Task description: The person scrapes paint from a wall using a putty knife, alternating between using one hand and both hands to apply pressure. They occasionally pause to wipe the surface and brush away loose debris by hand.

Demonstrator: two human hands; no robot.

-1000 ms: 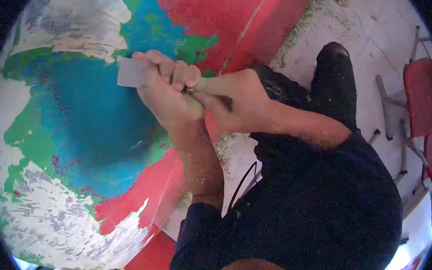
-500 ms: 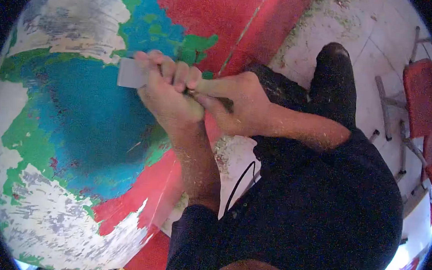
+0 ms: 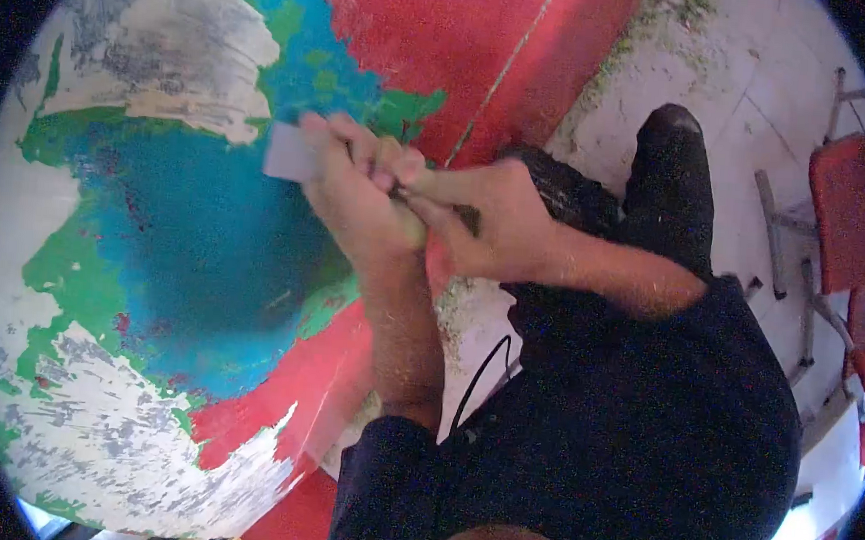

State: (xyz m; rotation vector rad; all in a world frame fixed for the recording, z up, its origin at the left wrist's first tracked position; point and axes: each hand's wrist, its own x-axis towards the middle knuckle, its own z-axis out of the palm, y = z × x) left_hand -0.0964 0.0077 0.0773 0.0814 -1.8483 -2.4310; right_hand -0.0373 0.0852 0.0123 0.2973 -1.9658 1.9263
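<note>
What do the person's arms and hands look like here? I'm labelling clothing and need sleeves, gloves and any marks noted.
Both hands are bare: no gloves, rings or watch show. The left hand and right hand lead to uncovered forearms flecked with pale dust or paint flakes. A dark sleeve ends partway up the left arm; the right arm meets similar dark clothing.

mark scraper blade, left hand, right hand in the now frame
scraper blade (image 3: 288,152), head view, flat grey face.
left hand (image 3: 357,200), head view, back of hand.
right hand (image 3: 496,224), head view, back of hand.
</note>
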